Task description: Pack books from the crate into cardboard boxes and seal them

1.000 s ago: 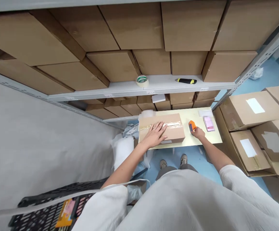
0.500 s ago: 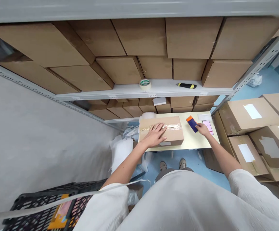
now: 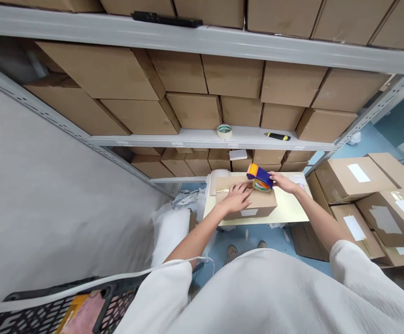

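Note:
A brown cardboard box [image 3: 259, 206] lies on the pale yellow table [image 3: 294, 211], with a strip of clear tape along its top and a white label on its near side. My left hand [image 3: 237, 197] rests flat on the box top, fingers spread over the taped seam. In my right hand [image 3: 283, 182] is a blue and orange tape dispenser [image 3: 260, 177], gripped at its right end. The dispenser is tilted over the right part of the box, its tape roll facing me. Whether it touches the box I cannot tell.
Shelves packed with cardboard boxes [image 3: 193, 111] rise behind the table. A tape roll [image 3: 224, 131] and a utility knife [image 3: 277, 136] lie on one shelf. Stacked labelled boxes [image 3: 355, 178] stand at right. A black crate [image 3: 118, 306] is at lower left, near white packing material [image 3: 170, 234].
My right hand has lifted the tape dispenser from the table's right side and brought it left over the box. My left hand stays on the box. The camera view has shifted upward.

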`<state>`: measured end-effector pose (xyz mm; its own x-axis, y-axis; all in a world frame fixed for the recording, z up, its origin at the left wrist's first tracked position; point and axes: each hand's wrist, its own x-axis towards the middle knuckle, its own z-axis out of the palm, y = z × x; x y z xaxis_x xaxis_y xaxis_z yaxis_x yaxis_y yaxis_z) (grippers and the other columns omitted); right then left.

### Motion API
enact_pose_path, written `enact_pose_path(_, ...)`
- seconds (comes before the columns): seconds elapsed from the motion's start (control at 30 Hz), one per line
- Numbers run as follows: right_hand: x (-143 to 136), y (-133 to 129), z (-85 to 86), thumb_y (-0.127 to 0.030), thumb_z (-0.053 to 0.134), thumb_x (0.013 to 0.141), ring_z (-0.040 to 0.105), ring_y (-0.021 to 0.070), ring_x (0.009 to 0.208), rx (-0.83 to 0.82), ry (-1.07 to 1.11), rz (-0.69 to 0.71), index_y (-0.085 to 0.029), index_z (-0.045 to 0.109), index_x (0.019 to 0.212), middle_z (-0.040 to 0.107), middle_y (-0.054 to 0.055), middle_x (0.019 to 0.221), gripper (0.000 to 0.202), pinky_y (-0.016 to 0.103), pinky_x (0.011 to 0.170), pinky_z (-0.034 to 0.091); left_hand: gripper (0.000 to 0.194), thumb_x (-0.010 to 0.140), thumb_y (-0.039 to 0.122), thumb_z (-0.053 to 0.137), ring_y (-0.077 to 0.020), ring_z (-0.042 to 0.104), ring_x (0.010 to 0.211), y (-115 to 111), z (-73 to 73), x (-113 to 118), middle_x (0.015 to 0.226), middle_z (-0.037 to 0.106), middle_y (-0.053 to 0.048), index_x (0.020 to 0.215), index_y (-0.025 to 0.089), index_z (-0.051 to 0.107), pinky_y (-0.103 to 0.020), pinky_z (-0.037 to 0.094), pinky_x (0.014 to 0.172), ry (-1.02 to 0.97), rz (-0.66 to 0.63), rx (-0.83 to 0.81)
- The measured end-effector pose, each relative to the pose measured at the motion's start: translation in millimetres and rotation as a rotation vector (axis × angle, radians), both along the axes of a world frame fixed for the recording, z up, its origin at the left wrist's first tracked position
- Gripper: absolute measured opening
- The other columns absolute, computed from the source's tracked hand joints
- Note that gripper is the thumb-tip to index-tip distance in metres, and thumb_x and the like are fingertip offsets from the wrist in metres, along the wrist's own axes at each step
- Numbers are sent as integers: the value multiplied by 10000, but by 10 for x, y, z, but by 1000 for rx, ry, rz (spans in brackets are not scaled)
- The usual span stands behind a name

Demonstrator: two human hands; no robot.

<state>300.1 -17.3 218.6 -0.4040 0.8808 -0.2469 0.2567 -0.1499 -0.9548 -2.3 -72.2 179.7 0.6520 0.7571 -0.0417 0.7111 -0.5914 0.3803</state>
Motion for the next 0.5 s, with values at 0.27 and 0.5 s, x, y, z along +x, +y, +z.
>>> enact_pose_path(0.27, -95, -126, 23, -425, 905, 714, 705, 310, 1202, 198, -184, 81, -214, 661, 1308, 756, 105, 1320, 676, 449, 1069, 583, 622, 1012, 419, 607, -367, 361, 1632, -6, 9, -37, 1744, 447, -143, 1618, 285, 570, -614, 274, 1316, -99, 2, -18)
enact_pose_path(0.5, -102, -114, 6, -284, 767, 628, 702, 276, 987, 259, -283, 56, -211, 662, 1088, 762, 63, 1080, 477, 401, 908, 588, 312, 1029, 392, 600, -288, 734, 1239, 209, 64, -45, 1310, 782, -150, 1232, 204, 744, -495, 540, 1139, -770, 491, -301)
